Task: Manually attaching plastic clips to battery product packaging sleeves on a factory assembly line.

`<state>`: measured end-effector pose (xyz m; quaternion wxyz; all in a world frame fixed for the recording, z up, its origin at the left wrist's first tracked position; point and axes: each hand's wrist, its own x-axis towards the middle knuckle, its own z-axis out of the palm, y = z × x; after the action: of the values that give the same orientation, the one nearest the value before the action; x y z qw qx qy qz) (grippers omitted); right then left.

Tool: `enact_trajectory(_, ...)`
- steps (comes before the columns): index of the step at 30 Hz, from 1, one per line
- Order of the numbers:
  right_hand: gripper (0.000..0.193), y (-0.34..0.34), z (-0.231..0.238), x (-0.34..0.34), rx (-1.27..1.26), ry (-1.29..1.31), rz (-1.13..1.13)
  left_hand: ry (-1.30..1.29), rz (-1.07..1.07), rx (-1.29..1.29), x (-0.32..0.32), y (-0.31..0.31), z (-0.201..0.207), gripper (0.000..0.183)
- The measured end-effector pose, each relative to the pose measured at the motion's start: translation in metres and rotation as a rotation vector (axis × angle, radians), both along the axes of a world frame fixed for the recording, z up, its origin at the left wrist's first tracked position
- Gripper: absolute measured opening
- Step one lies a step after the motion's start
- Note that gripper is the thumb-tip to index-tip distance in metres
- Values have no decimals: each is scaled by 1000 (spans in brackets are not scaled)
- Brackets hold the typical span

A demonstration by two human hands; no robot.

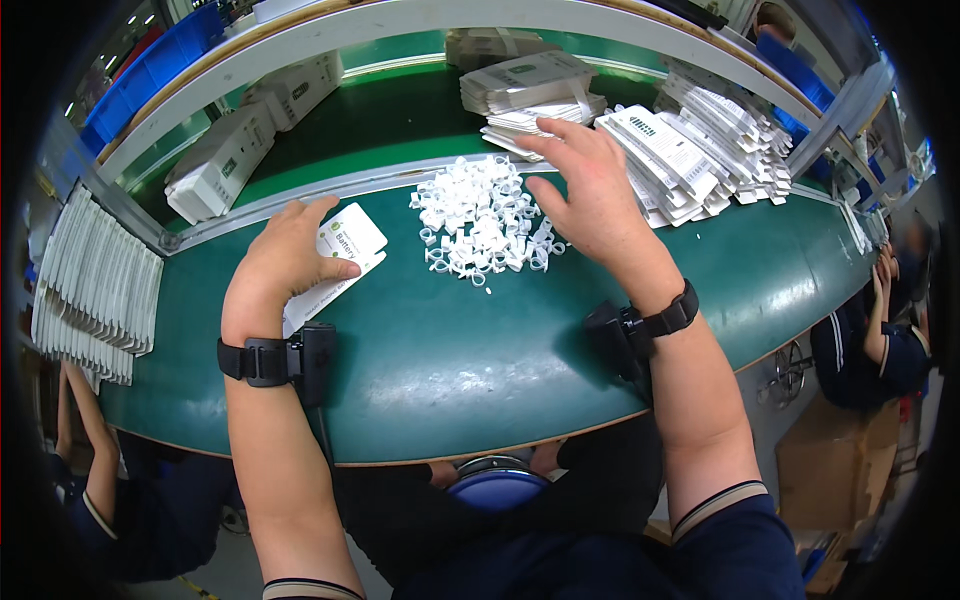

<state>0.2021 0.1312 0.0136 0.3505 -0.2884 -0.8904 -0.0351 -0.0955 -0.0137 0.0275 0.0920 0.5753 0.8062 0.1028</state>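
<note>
Green bench — left hand gripping white card, right hand spread above plastic rings.

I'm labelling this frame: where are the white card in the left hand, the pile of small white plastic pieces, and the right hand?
white card (pixel 352 237), head view, upper face.
pile of white plastic pieces (pixel 480 225), head view, pile's middle.
right hand (pixel 590 190), head view, back of hand.

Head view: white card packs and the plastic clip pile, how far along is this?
Done, by the looks: none clearly; whether any stacked packs are finished can't be told. In hand: the left hand holds one white card pack on the green belt; the right hand hovers open over the pile of white plastic clips. Left: that sizeable clip pile, fanned flat packs to the right and stacks behind.
</note>
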Motion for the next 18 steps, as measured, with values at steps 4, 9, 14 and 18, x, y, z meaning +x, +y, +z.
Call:
enact_trajectory(4,38,-3,-5,-4,-109,46,72,-40,20,-47,-4,4,-1,99)
enact_trajectory(9,37,-6,-7,-9,-124,67,111,-65,43,-30,-7,5,-3,101)
enact_trajectory(14,35,-8,-6,-9,-138,65,126,-90,34,184,-3,6,1,79)
enact_trajectory(18,42,-11,-1,-11,-235,125,216,-460,51,321,5,10,10,51)
